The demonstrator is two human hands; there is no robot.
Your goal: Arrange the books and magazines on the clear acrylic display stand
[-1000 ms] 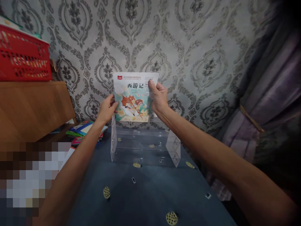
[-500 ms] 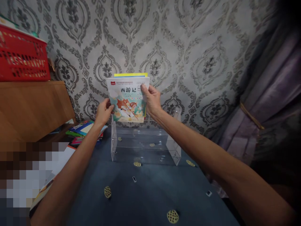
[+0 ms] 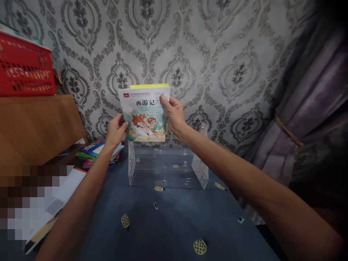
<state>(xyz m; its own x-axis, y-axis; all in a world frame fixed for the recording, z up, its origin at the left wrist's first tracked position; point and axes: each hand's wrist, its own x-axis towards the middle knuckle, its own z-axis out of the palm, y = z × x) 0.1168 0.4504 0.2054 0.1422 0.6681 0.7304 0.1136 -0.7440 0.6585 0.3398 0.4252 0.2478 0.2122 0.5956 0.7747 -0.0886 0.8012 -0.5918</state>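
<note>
An illustrated paperback book (image 3: 145, 116), with a white top and a teal picture below, is held upright between both hands. My left hand (image 3: 116, 129) pinches its lower left edge, and my right hand (image 3: 174, 112) grips its upper right edge with the thumb on the cover. Behind it shows the edge of a yellow book (image 3: 149, 86); whether a hand also holds that one I cannot tell. Both stand over the top of a clear acrylic stepped rack (image 3: 160, 165) on the table.
A blue cloth with pineapple prints (image 3: 174, 224) covers the table. Stacked books (image 3: 95, 150) lie at the left beside a wooden cabinet (image 3: 40, 127), which bears a red basket (image 3: 25, 67). A purple curtain (image 3: 288, 145) hangs at the right, and patterned wallpaper is behind.
The front book has shifted slightly left and now covers more of the yellow book behind it. My left hand has moved a little left with it; both hands keep their hold.
</note>
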